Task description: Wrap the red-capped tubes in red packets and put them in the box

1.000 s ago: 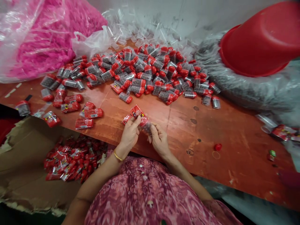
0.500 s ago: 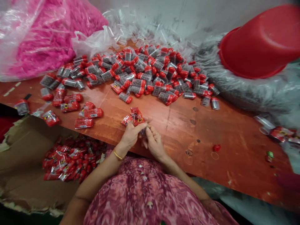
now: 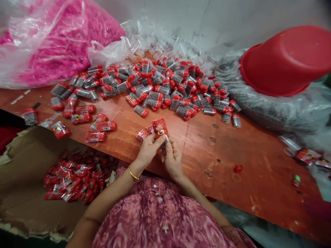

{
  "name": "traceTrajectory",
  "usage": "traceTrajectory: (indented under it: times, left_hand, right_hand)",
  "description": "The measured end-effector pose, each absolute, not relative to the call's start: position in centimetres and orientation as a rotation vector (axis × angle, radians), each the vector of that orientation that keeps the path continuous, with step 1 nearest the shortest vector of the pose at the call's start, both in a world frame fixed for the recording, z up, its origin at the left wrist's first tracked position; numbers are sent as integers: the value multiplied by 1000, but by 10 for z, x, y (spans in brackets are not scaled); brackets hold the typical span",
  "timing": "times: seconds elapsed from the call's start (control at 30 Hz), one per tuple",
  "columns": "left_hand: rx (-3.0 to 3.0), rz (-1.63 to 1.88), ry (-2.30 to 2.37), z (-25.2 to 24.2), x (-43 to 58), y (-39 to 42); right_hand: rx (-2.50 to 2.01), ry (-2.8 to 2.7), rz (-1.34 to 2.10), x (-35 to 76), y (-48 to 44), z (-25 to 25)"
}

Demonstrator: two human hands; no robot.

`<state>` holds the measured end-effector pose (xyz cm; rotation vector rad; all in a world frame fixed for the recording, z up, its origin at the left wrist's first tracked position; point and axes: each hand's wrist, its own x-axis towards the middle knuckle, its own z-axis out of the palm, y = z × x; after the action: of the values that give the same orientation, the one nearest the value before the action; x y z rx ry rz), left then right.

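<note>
Both hands meet over the table's front edge, closed around a red printed plastic sleeve (image 3: 160, 126) that stands up above the fingers. My left hand (image 3: 148, 151) pinches its lower part with the thumb on top. My right hand (image 3: 174, 157) grips at the bottom end; something dark shows between the hands, mostly hidden by the fingers. Beyond my left fingers are more red printed sleeves (image 3: 141, 135), and I cannot tell whether that hand holds them. Left of the hands lie several red wrapped containers (image 3: 95, 136) on the wooden table (image 3: 196, 155).
A heap of clear containers with red caps (image 3: 155, 95) spreads across the back. Behind are empty clear tubes (image 3: 165, 44), a bag of pink pieces (image 3: 59, 44), and a red bucket (image 3: 281, 62) tipped on a dark-filled bag (image 3: 263, 106). Wrapped pieces (image 3: 77, 175) fill a cardboard box (image 3: 20, 193) below left.
The red sleeve in my hands has turned more upright and its printed face shows more fully. My hands moved slightly right. The whole view has shifted a little.
</note>
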<state>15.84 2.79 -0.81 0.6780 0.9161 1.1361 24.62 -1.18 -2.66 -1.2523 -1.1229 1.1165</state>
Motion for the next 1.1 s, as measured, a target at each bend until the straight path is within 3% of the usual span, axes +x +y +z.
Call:
traceTrajectory:
  times: [0.23, 0.5, 1.1]
  left_hand:
    - [604, 1155, 904, 0, 154, 29]
    - [547, 1160, 922, 6, 151, 27]
    - [550, 1070, 818, 6, 154, 26]
  right_hand:
    - [-1105, -978, 1304, 253, -8, -18]
    - [-1245, -1043, 948, 269, 16, -37]
    - [-1122, -965, 1236, 258, 9, -18]
